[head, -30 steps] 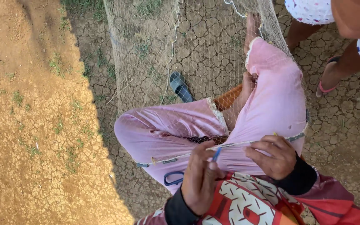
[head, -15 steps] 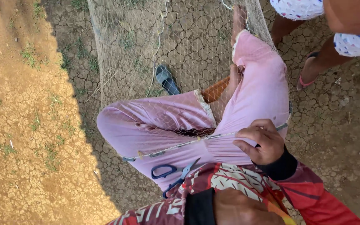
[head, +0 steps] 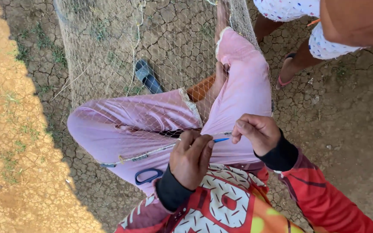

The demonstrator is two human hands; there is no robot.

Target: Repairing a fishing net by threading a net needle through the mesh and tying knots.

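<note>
While the left hand was out of sight below the frame half a second ago, it is now back at the lower centre, its fingers curled and pinching the weighted edge rope of the fishing net where it crosses the lap. The right hand, which alone kept the rope then, is closed just to the right of it, thumb and fingers pinching a slim blue netting needle whose tip points toward the left hand's fingertips; the two hands are nearly touching. With both hands on the same short stretch of rope, the mending work looks to be under way again at that spot. The net is draped over the person's pink trousers and runs up to the top of the frame across cracked dry ground. A pair of blue-handled scissors lies on the left thigh, just left of the left wrist and untouched. A dark sandal rests under the mesh at upper centre. At the upper right another person's legs stand in white patterned shorts, well apart from the hands.
</note>
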